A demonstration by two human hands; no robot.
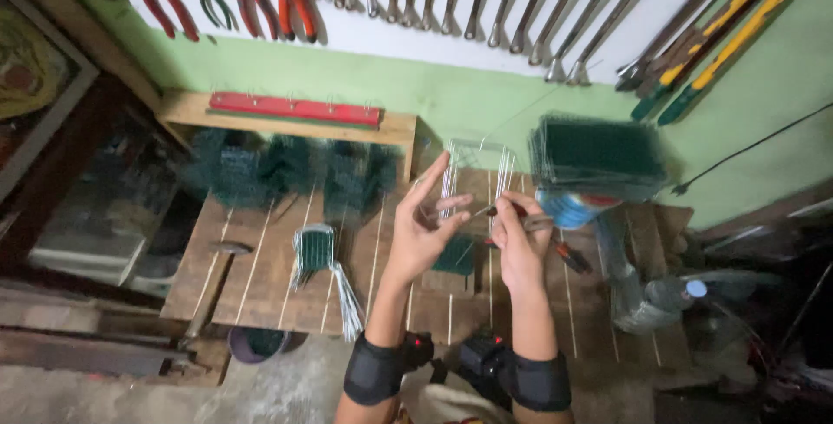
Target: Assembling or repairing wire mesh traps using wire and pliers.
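Two hands are working above the slatted wooden worktop (286, 285): left hand (423, 231) half-open, fingers spread, steadying thin wire (475, 213); right hand (518, 240) pinching the wire's end.

Bright even light on wall, dim shadowy corners, motion blur, curved edges

Both forearms raised, black wrist bands on each. Left hand (423, 231) open, palm up, fingers spread. Right hand (518, 242) curled, fingertips pinched together beside left fingertips.
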